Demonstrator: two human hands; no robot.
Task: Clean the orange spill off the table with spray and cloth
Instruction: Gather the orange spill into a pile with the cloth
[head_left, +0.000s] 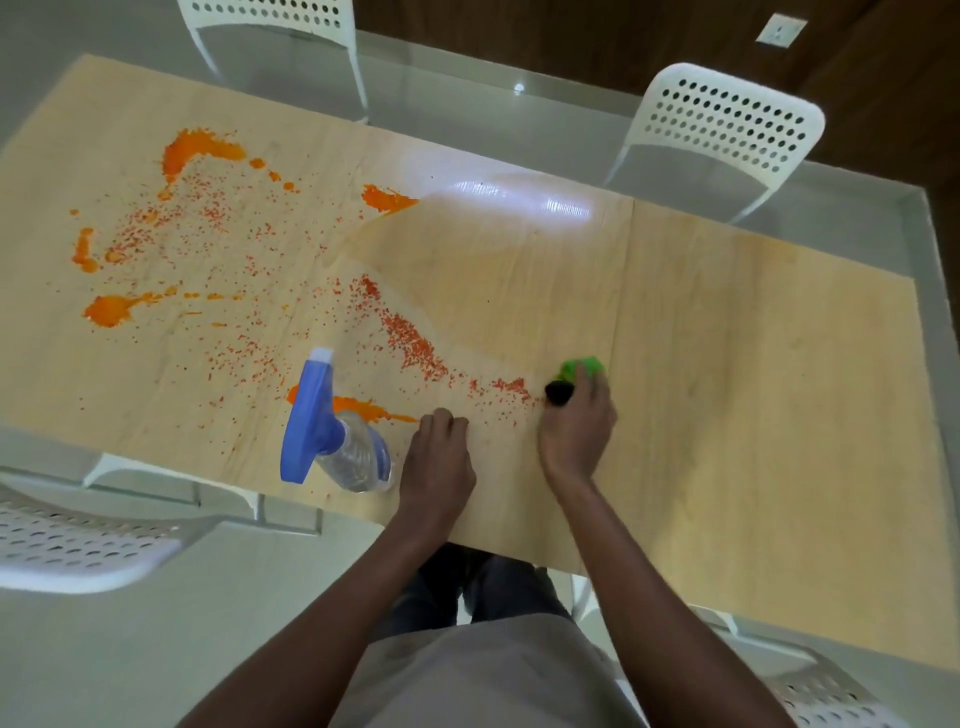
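Note:
Orange blobs and fine specks of the spill (171, 244) cover the left and middle of the pale wooden table (727, 364). A band of specks (410, 338) runs down toward my right hand. My right hand (576, 421) grips a green cloth (582, 368) with a dark part under the thumb, pressed on the table at the end of that band. A clear spray bottle with a blue trigger head (322, 426) stands near the front edge over an orange blob. My left hand (439, 457) rests beside the bottle, fingers curled, holding nothing.
White perforated chairs stand at the far side (727, 124), at the far left (270, 21) and at the near left (78, 540). A wiped, glossy patch (519, 249) lies right of the spill. Pale floor surrounds the table.

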